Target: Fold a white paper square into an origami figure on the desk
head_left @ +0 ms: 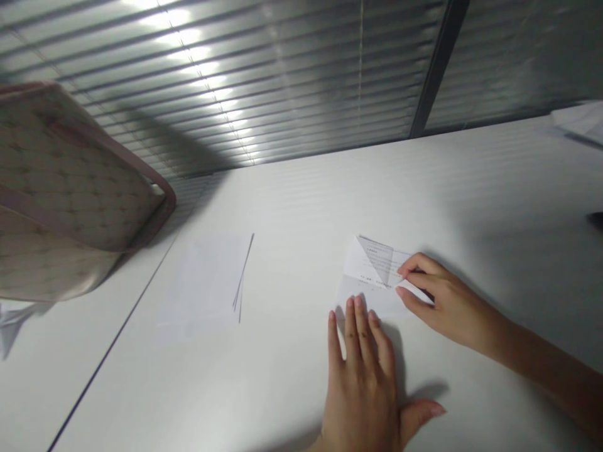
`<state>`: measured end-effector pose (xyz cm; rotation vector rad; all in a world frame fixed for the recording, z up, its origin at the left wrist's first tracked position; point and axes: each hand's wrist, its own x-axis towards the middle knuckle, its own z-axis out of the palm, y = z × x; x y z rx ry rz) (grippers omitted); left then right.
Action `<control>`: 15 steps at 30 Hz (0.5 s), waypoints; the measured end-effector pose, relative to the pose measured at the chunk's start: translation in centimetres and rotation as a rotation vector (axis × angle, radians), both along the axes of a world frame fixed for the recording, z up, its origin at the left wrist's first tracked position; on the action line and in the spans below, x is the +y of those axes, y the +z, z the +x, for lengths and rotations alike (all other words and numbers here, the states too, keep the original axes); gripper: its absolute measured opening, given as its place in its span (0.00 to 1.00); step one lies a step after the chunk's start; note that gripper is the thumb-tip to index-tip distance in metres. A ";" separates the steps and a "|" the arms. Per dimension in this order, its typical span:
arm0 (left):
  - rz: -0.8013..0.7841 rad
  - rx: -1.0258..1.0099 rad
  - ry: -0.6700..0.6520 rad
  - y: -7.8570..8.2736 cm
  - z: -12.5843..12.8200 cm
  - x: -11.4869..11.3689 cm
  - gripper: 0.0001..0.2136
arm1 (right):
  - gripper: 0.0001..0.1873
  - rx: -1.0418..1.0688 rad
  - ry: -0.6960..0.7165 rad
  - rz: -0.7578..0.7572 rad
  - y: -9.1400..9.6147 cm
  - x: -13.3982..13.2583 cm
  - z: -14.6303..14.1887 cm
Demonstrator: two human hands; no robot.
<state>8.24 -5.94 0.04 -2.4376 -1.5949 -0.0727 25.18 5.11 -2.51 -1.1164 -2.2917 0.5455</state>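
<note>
A white sheet of paper [351, 289] with printed lines lies on the table, partly folded, with a triangular flap at its upper left. Flat across its near edge rests my left hand [365, 376], fingers stretched out and thumb spread to the right. At the sheet's right side, my right hand [436, 298] pinches a lifted part of the paper between thumb and fingertips. The near part of the sheet is hidden under my left fingers.
A small stack of white paper [207, 282] lies to the left on the white table [292, 370]. A patterned bag with pink handles [70, 188] stands at the far left. Window blinds [301, 75] run behind the table. More folded paper [581, 119] sits at the far right corner.
</note>
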 end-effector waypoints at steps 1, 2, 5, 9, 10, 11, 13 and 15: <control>-0.006 -0.003 0.013 -0.1 -0.2 -0.1 0.45 | 0.04 0.001 0.004 0.000 0.0 0.0 0.0; -0.013 -0.007 0.025 -0.1 -0.4 -0.1 0.43 | 0.04 0.000 0.007 -0.002 -0.1 0.0 0.0; -0.003 -0.024 0.061 -0.3 -1.7 -0.3 0.37 | 0.04 0.004 0.004 -0.004 0.0 -0.1 0.0; 0.012 -0.014 0.105 -0.5 -3.9 -1.0 0.32 | 0.05 0.021 0.004 0.004 -0.1 0.0 0.2; 0.011 -0.008 0.118 -0.5 -4.4 -1.2 0.30 | 0.05 0.025 0.002 0.009 -0.1 0.1 0.3; 0.016 -0.005 0.126 -0.6 -4.8 -1.5 0.29 | 0.05 0.028 0.000 0.014 -0.2 0.1 0.4; 0.033 -0.017 0.121 -0.8 -5.5 -1.8 0.27 | 0.05 0.030 -0.004 0.022 -0.3 0.2 0.7; 0.047 -0.056 0.109 -0.7 -5.9 -1.9 0.26 | 0.05 0.023 0.002 0.020 -0.3 0.2 0.8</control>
